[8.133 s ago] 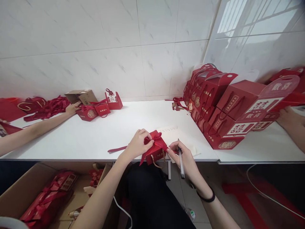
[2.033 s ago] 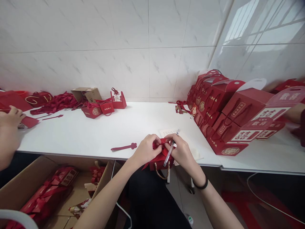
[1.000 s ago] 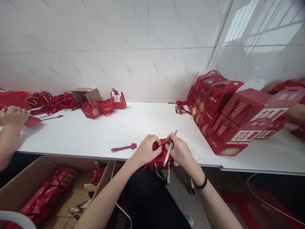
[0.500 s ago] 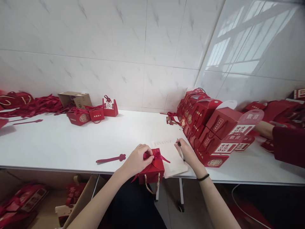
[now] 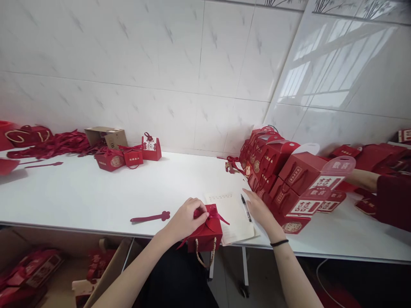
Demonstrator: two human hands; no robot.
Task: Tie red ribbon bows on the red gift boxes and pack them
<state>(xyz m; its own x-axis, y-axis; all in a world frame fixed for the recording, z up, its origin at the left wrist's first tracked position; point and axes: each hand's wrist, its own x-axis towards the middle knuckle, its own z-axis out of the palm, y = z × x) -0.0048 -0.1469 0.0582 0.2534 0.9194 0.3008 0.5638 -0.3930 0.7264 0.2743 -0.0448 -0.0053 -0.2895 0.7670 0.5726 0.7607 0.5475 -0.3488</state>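
head view: left hand (image 5: 185, 220) curls over gift box (image 5: 208, 234).

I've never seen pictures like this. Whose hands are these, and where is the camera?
No machine here: a person works bare-handed, with one camera on their head looking forward and down, so the two arms from the bottom edge are their own. The left hand grips a small red box with a bow at the near edge of the white table. The right hand lies open beside a pen on a paper sheet. A stack of red boxes stands to the right, a red tag to the left. The sleeve at far right is another person's.
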